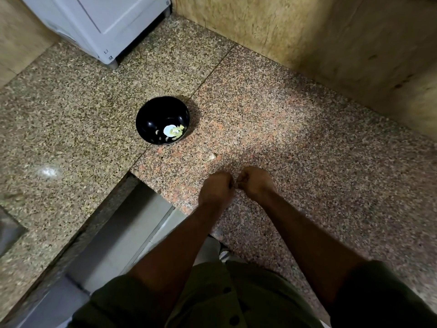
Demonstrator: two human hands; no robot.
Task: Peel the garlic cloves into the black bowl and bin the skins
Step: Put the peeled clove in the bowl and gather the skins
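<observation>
A: Where is the garlic right now?

B: Some pale cloves point(173, 133) lie at the bottom of your black bowl point(151, 119), gathered toward its near right side. The bowl stands on the speckled stone counter point(283, 129), up and to the left of your hands and well apart from them.

A: And my hands?

B: Your left hand point(216, 189) and right hand point(255, 182) are brought together knuckle to knuckle over the counter's near edge, fingers curled inward on both. Something small sits between the fingertips, but it is too hidden and blurred for me to say that it is a clove, so I cannot tell what you hold.

A: Anything lying loose?

B: One small pale scrap point(211, 157) rests on the counter just beyond your hands, between them and the bowl.

A: What surrounds all that?

B: A white appliance point(99, 22) stands at the far left of the counter, and a yellowish wall point(331, 39) runs along the right.
</observation>
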